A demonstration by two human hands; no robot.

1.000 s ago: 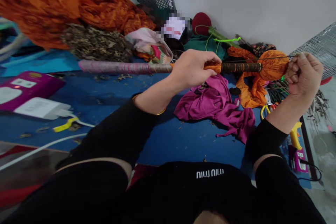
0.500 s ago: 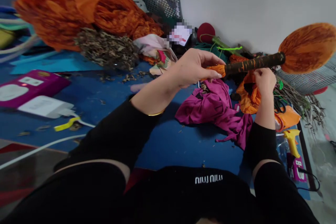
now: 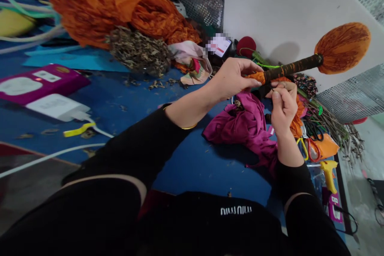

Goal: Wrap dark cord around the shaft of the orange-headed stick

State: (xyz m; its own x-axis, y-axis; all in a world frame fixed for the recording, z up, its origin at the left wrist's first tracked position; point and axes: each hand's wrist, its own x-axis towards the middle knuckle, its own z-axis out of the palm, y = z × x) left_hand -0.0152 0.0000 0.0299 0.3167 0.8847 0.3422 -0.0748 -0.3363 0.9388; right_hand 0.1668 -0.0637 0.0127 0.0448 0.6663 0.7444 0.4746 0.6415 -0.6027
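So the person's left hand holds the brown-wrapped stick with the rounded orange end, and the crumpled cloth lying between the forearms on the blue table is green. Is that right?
Not quite: the crumpled cloth is magenta, not green, as the head view shows. The rest stands: the left hand holds the brown-wrapped stick with the rounded orange end, and the table is blue.

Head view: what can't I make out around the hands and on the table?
All in the head view:
Stick: its lower end, hidden by the left hand.
Right hand: anything between its fingertips, too small and blurred.
Phone: its screen text, pixelated and too small.
Purple box: its left end, cut off by the picture's edge.
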